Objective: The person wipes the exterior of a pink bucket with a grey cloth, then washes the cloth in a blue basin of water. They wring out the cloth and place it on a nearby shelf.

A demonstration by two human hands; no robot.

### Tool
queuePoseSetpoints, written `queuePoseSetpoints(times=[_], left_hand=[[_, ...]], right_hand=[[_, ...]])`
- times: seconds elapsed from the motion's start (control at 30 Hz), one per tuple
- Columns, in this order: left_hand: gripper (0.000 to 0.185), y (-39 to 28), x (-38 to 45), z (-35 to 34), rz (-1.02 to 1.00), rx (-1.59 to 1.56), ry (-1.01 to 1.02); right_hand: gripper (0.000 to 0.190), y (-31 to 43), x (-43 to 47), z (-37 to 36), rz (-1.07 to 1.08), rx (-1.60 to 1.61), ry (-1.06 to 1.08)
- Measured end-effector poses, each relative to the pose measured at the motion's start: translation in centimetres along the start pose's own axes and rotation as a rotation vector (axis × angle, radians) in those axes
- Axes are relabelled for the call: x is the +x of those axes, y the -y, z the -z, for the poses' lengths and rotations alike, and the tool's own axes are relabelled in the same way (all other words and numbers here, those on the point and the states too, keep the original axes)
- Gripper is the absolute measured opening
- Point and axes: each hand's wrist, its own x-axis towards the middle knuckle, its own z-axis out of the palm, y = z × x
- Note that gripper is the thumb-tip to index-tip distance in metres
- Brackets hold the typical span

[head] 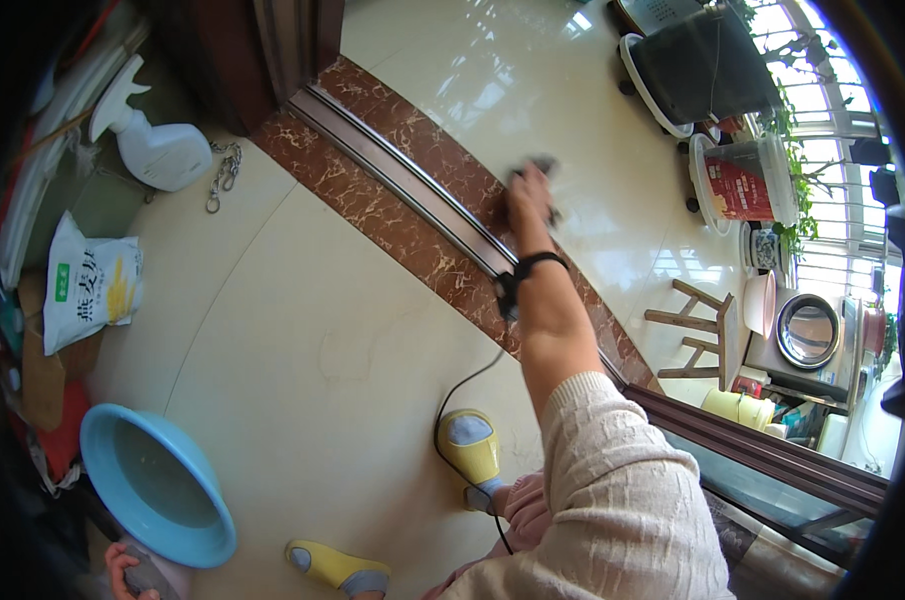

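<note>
My right hand [531, 199] is stretched out over the far edge of the brown marble threshold [392, 255], pressing a dark cloth [546, 163] there. Both hand and cloth are blurred. A black strap with a small device [506, 289] and a cable goes round my right wrist. Beside it runs the metal sliding-door track [415, 180]. At the lower left picture rim, my left hand [119, 566] is partly cut off, its fingers curled round a grey cloth [149, 579]. Just above that hand stands a light blue plastic basin [216, 487] with cloudy water in it.
A white spray bottle [164, 154], a metal chain [225, 176] and a white printed bag [92, 285] lie at the left. Past the threshold are a wooden stool [726, 341], plant pots on wheeled stands [704, 71] and a steel bowl [807, 330]. A dark door frame [295, 45] rises at the top.
</note>
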Motion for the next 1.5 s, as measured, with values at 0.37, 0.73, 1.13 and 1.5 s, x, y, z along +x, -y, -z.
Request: queuePoseSetpoints(times=[0.37,0.73,1.13,1.5], left_hand=[[0.062,-4.7,2.2,-3.1,-0.123,-0.293,0.128],[0.058,0.2,1.6,-5.2,0.104,-0.538,-0.044],[0.052,-0.4,1.9,-9.7,0.151,-0.872,-0.099],[0.056,1.2,3.3,-9.1,0.021,-0.848,-0.075]], right_hand=[[0.04,-0.9,-0.3,1.3,0.457,1.218,0.342],[0.053,-23.8,3.6,4.6,-0.523,0.08,-0.197],[0.062,11.8,6.6,-6.7,0.855,0.574,0.405],[0.028,-12.2,0.8,1.9,0.511,0.113,0.124]])
